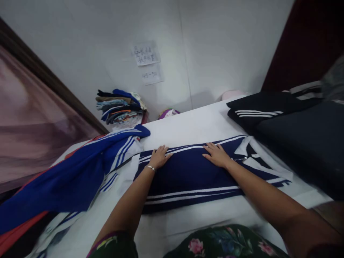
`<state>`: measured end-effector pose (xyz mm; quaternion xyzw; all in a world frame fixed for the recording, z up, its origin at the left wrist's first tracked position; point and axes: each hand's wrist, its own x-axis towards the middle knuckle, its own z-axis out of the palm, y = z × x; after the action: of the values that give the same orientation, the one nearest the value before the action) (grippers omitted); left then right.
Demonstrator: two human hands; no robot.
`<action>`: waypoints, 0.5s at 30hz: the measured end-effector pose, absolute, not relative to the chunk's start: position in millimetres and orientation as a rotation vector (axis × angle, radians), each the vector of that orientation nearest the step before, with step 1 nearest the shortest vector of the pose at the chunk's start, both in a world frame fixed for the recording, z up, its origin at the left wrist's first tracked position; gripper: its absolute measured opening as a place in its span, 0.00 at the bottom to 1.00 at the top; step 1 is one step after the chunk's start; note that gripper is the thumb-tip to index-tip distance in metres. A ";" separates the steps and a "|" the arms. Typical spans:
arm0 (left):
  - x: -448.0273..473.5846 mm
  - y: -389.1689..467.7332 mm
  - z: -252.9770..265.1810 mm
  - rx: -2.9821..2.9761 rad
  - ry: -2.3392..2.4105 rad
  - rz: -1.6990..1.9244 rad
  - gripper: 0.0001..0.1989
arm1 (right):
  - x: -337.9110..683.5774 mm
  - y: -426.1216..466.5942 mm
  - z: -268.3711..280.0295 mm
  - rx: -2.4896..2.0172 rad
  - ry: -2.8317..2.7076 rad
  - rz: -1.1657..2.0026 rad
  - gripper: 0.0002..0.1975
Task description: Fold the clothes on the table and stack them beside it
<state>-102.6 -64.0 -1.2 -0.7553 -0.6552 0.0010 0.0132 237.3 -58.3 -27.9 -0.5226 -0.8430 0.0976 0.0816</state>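
A navy blue jacket [188, 172] with white stripes and a white collar lies flat on the white table, its sleeves folded in along the long sides. The collar end, with part of a zip, points right. My left hand [159, 157] rests palm down near the jacket's left end, fingers spread over the far striped edge. Farther right, my right hand [217, 154] lies flat on the same far edge, fingers stretched out. Neither hand grips the cloth. A bracelet [151, 167] circles my left wrist.
Left of the jacket, a bright blue striped jacket [77, 175] lies spread over red and white garments. Dark folded clothes [290, 125] are piled at the right. Beyond the table [185, 127], a stack of folded clothes [120, 107] stands by the wall, below paper notes [147, 53].
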 end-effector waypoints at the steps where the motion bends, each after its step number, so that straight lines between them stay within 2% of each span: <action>1: -98.8 -65.6 -6.6 -2.346 -2.086 0.028 0.29 | 236.5 -58.3 -26.7 -1.565 -2.517 0.305 0.31; 6: -98.1 -64.9 -15.3 -2.318 -2.168 0.054 0.31 | 248.5 -42.8 -15.5 -1.567 -2.527 0.422 0.30; 10: -98.2 -64.7 -11.9 -2.307 -2.165 0.051 0.30 | 296.9 -14.4 1.7 -1.839 -2.355 0.222 0.24; 15: -95.4 -66.6 -10.4 -2.299 -2.187 0.047 0.31 | 364.2 9.3 8.0 -2.131 -2.243 0.199 0.25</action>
<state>-95.4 -66.6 -10.4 -0.7244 -0.6890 0.0148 -0.0160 364.2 9.3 8.0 -0.6873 -0.7232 0.0642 0.0205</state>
